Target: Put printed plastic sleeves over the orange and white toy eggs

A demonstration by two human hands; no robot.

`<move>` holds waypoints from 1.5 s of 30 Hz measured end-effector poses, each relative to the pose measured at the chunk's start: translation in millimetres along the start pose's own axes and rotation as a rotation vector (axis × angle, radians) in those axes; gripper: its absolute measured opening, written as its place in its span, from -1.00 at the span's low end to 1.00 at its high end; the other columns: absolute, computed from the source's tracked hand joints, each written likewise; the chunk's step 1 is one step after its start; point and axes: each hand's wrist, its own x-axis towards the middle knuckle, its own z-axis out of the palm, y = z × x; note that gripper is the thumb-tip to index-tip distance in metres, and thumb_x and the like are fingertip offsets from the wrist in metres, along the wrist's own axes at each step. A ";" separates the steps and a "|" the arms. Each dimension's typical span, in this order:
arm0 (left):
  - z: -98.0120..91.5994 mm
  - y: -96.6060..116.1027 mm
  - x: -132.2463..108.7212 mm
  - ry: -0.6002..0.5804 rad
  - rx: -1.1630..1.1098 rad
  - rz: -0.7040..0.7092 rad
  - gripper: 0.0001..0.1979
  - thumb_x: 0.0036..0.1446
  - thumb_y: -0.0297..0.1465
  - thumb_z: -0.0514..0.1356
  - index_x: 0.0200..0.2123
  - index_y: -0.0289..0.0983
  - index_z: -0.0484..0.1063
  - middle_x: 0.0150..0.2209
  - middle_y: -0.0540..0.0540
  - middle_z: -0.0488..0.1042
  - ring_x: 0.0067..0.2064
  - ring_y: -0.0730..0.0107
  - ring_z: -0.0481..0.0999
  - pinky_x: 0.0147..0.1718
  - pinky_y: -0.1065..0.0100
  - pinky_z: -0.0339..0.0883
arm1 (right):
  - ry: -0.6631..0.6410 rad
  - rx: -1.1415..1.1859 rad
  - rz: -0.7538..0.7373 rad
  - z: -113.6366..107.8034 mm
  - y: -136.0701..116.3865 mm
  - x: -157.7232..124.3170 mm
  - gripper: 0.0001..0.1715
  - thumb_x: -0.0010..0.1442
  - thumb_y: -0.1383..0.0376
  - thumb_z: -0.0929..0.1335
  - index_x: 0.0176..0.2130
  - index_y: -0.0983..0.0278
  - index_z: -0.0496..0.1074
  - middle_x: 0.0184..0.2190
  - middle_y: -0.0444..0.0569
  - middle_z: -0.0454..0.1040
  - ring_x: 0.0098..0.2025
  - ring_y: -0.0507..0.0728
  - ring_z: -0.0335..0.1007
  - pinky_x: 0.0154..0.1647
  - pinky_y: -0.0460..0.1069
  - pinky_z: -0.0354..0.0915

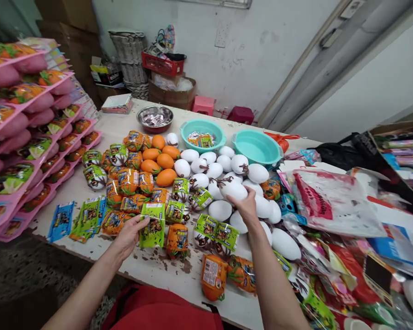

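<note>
My left hand (129, 234) pinches the edge of a green printed wrapper (153, 231), held upright above the table's front part. Farther right, my right hand (247, 205) is closed round a white egg (233, 189) with brown claw-like marks, over a group of white eggs (220, 211). Plain orange eggs (165, 177) lie left of the white ones. Around them are eggs in orange wrappers (127, 181) and green wrappers (181, 188). One orange-wrapped egg (177, 240) rests just right of the held wrapper. Flat green wrappers (88, 217) and a blue wrapper (61, 221) lie at the left.
Pink trays (60, 129) of wrapped eggs are stacked high at the left. Behind the eggs stand two turquoise basins (202, 149) (257, 158) and a metal bowl (155, 130) with small packets. Plastic bags (333, 201) and packaging crowd the right side.
</note>
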 end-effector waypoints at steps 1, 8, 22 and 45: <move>-2.0 4.2 -0.1 -0.009 0.021 0.013 -0.61 -0.12 -0.22 0.40 -0.22 -0.30 0.55 -0.23 -0.15 0.61 -0.18 0.14 0.58 -0.22 0.27 0.45 | -0.105 0.160 -0.004 -7.2 -0.6 -13.9 0.08 -0.27 0.05 0.52 0.15 0.29 0.13 0.10 0.20 0.29 0.03 0.32 0.31 0.02 0.17 0.29; 23.4 31.5 -10.3 -0.169 0.135 0.068 -0.62 -0.10 -0.22 0.39 -0.21 -0.31 0.58 -0.11 -0.21 0.58 -0.04 0.14 0.52 -0.07 0.30 0.33 | -0.745 0.773 0.290 -1.4 -2.8 -118.6 0.02 -0.29 -0.01 0.45 0.14 0.24 0.27 0.03 0.22 0.42 -0.03 0.41 0.41 -0.09 0.25 0.35; 5.4 37.1 -29.3 -0.257 0.155 -0.147 -0.64 -0.09 -0.28 0.40 -0.21 -0.34 0.59 -0.26 -0.23 0.61 -0.28 0.21 0.58 -0.21 0.26 0.41 | -0.999 0.929 0.614 69.0 -34.1 -205.4 -0.28 -0.17 0.10 0.51 0.00 0.20 0.38 -0.15 0.04 0.55 -0.18 0.25 0.51 -0.17 0.13 0.43; 14.8 17.3 -75.8 -0.331 0.537 -0.080 -0.34 -0.04 -0.09 0.30 0.09 -0.26 0.31 0.05 -0.25 0.42 -0.07 0.13 0.46 -0.29 0.29 0.36 | -0.949 1.137 0.615 48.2 -51.5 -249.1 -0.18 -0.04 0.16 0.50 0.17 0.10 0.24 0.05 -0.02 0.44 0.00 0.26 0.43 -0.05 0.12 0.37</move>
